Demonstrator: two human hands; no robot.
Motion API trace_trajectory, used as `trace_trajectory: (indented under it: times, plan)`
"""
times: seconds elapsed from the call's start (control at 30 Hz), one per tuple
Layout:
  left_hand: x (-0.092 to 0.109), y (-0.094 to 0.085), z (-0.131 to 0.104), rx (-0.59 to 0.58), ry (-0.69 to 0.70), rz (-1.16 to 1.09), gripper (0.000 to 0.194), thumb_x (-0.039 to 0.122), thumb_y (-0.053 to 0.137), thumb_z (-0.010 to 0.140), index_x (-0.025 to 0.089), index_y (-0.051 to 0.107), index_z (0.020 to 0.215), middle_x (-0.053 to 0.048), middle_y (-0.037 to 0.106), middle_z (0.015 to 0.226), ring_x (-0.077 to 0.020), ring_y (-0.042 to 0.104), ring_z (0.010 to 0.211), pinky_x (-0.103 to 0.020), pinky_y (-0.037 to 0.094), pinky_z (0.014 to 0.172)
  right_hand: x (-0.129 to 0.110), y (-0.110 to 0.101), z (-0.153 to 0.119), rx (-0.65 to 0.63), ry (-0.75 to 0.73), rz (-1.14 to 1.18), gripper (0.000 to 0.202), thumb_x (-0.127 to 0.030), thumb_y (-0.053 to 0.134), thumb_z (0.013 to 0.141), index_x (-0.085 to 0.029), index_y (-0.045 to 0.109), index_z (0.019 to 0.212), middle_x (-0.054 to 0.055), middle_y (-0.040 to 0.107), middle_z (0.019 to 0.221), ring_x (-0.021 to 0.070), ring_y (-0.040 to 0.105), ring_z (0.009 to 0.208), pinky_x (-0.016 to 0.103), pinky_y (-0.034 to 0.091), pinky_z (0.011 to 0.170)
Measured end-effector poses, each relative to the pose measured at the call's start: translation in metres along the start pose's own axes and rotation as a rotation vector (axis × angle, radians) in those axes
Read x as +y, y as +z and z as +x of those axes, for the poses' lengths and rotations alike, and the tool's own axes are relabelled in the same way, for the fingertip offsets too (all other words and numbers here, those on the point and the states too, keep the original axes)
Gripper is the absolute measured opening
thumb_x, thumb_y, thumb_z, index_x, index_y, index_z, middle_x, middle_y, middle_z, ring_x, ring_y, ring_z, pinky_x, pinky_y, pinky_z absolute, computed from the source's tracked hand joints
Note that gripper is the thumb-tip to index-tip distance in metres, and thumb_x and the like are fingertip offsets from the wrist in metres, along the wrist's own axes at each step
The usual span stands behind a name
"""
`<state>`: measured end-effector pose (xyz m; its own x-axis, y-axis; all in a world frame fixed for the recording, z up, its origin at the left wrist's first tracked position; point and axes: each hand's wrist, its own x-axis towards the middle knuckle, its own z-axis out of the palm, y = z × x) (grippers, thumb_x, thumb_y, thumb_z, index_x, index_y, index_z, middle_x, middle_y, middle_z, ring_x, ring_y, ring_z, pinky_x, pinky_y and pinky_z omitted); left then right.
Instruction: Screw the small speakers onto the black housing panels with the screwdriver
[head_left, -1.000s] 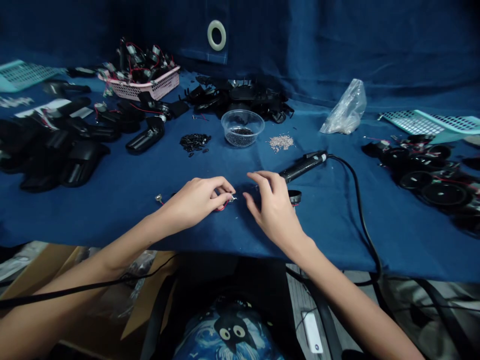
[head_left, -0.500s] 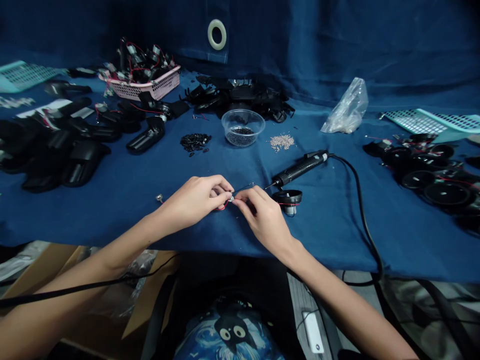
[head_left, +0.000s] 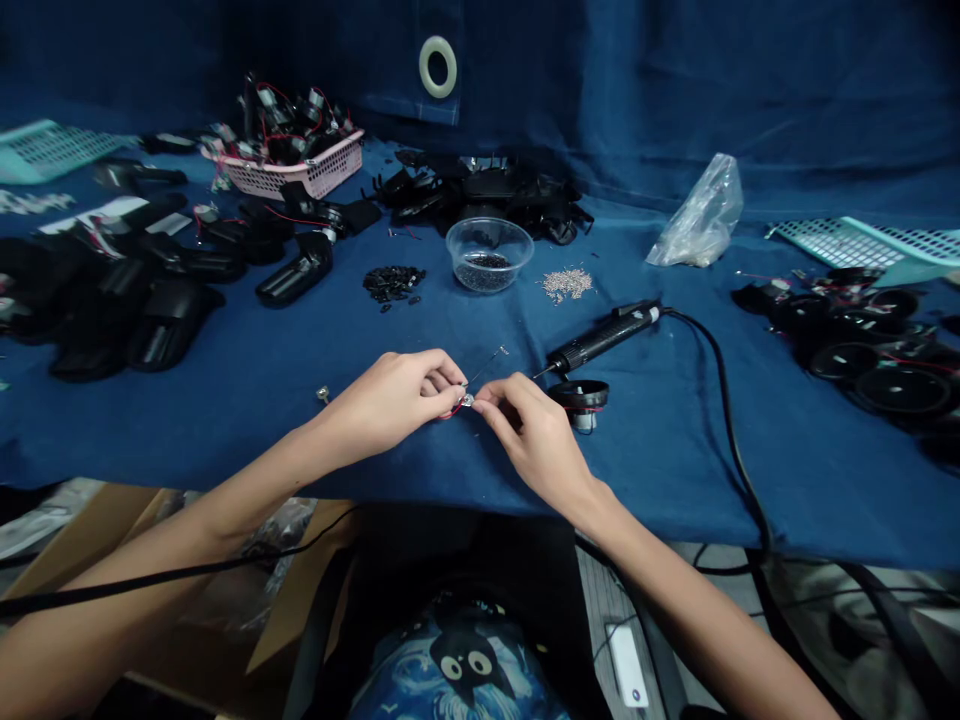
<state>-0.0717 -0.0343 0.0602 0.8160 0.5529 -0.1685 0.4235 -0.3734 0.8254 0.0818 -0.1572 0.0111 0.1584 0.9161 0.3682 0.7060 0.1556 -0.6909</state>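
My left hand [head_left: 420, 395] pinches a small silvery part [head_left: 467, 400] with red and dark wires attached, over the front middle of the blue cloth. A thin dark wire sticks out beyond the fingertips. My right hand [head_left: 525, 420] has thumb and forefinger closed at the other side of that part; whether they grip it or only touch it is hard to see. Just right of my right hand lie a black electric screwdriver [head_left: 604, 338] and a round black housing [head_left: 581, 395] with a red wire and a white part below it.
Behind my hands stand a clear bowl [head_left: 489, 255] of small dark pieces, a pile of black parts [head_left: 392, 284] and a heap of screws [head_left: 568, 284]. Black housings [head_left: 169, 320] crowd the left, round ones [head_left: 900, 390] the right. The screwdriver's cord [head_left: 724, 400] runs down the right side.
The thin wire beyond my left fingertips now points further up. My right fingertips have moved slightly right, leaving more of the silvery part showing. The view has shifted a little.
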Motion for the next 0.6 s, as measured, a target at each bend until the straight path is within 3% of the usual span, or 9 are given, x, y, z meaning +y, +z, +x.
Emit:
trace_trajectory:
  times: [0.4,0.6]
  plan:
    - [0.0022,-0.0054,0.0021,-0.04,0.018,-0.017,0.024,0.039,0.058,0.084,0.019,0.068,0.094,-0.001,0.07,0.083,-0.0137,0.064,0.077,-0.023,0.047,0.071,-0.002,0.0015,-0.0001,0.011,-0.006,0.066,0.01,-0.026,0.054,0.093,-0.017,0.06,0.092,0.003,0.062,0.087,0.0121,0.057,0.079,0.025,0.046,0.071]
    - [0.0024,-0.0054,0.0042,-0.026,0.027,-0.143,0.022,0.034,0.058,0.084,0.015,0.066,0.093,-0.002,0.067,0.081,-0.0127,0.062,0.077,-0.023,0.048,0.071,-0.0054,0.0031,-0.0006,0.082,0.078,0.136,0.014,-0.03,0.056,0.091,-0.017,0.062,0.09,0.003,0.062,0.083,0.011,0.054,0.071,0.025,0.045,0.065]
